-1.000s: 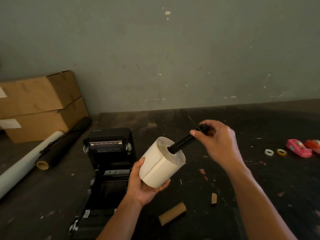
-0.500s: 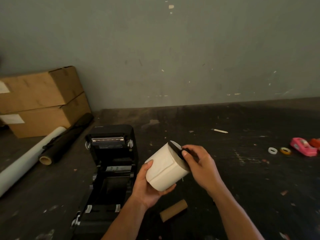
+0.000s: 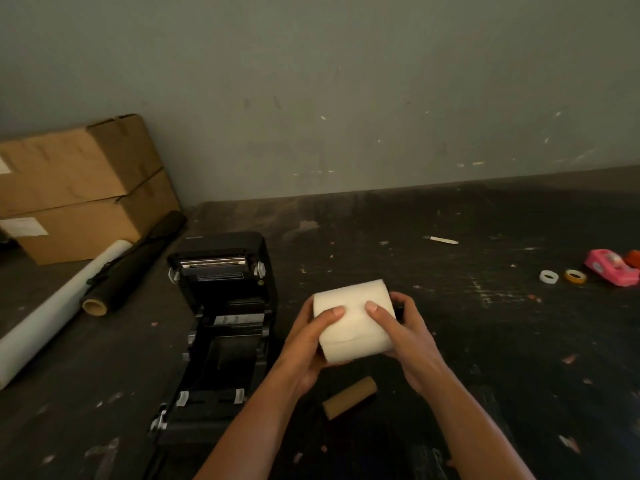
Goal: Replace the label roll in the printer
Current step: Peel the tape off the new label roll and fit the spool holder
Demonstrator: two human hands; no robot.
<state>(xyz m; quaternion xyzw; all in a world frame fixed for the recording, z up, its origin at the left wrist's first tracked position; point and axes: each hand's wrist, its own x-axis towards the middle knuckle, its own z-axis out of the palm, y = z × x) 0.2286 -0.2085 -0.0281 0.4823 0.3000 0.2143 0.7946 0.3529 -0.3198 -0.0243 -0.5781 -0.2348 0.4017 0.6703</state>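
Single view: head-worn wide-angle camera, facing forward and down. Close on both hands; dark desk (image 3: 485,341) and grey wall (image 3: 346,81) beyond.

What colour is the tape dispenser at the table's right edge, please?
Pink tape dispenser, clearest in the head view.

Our open printer (image 3: 221,327) bay unobstructed just left of us, only a cardboard core (image 3: 349,397) near below.
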